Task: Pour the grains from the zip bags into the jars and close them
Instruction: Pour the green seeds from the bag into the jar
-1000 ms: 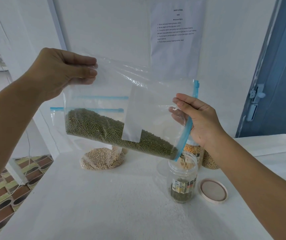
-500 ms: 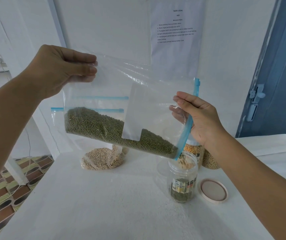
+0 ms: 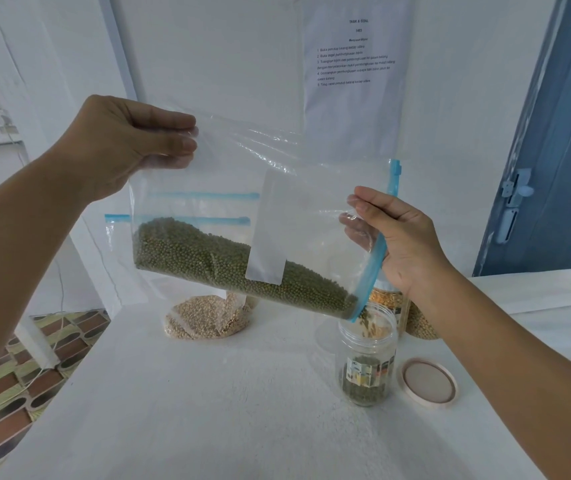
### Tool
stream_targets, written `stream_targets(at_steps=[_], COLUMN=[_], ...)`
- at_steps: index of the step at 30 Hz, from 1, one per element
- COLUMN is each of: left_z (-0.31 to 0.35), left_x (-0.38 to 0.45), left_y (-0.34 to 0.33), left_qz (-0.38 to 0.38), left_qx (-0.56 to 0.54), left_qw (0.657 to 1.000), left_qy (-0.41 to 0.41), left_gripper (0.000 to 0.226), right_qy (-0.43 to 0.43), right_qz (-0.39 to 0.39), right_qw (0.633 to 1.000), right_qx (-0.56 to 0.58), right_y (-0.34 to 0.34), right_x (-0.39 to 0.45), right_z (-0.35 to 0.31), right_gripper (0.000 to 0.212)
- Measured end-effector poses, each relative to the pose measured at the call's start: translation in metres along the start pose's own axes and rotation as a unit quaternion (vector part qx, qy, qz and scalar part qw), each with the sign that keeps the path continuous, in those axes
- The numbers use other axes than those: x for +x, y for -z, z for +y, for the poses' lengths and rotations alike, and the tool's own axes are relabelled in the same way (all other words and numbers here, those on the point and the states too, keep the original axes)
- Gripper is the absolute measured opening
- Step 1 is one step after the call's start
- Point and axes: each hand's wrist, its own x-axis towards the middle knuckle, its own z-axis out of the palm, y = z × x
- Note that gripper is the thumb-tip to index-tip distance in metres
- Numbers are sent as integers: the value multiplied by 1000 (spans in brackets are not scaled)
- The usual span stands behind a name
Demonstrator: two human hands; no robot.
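A clear zip bag (image 3: 228, 188) of green grains is held tilted above the table, its blue-zip mouth down at the right. My left hand (image 3: 128, 143) pinches the raised bottom corner. My right hand (image 3: 398, 237) grips the bag by the zip edge. Green grains fall from the mouth into an open clear jar (image 3: 367, 362), which holds a shallow layer of them. The jar's round lid (image 3: 429, 382) lies flat on the table to its right.
A bag of pale beige grains (image 3: 204, 320) lies on the white table (image 3: 208, 410) behind the poured bag. A jar with yellow grains (image 3: 386, 297) and a brownish grain bag (image 3: 421, 323) stand behind the open jar. Patterned floor shows at left.
The bag stays tilted over the jar and grains keep sliding toward the mouth. Both hands hold nearly the same places.
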Motion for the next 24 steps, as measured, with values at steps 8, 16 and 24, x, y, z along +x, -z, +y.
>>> stream_targets(at_steps=[8, 16, 24], left_z=[2, -2, -1], left_x=[2, 0, 1], left_y=[2, 3, 3], left_qz=[1, -2, -3], left_qx=[0, -5, -1], left_qw=[1000, 1000, 1000], left_qy=[-3, -1, -3], left_gripper=[29, 25, 28], right_qy=[6, 0, -3], right_qz=[-2, 1, 0], right_qw=[1000, 1000, 1000], right_qx=[-1, 2, 4], right_y=[-2, -1, -1], right_x=[1, 0, -2], right_z=[-3, -1, -1], right_gripper=[21, 21, 21])
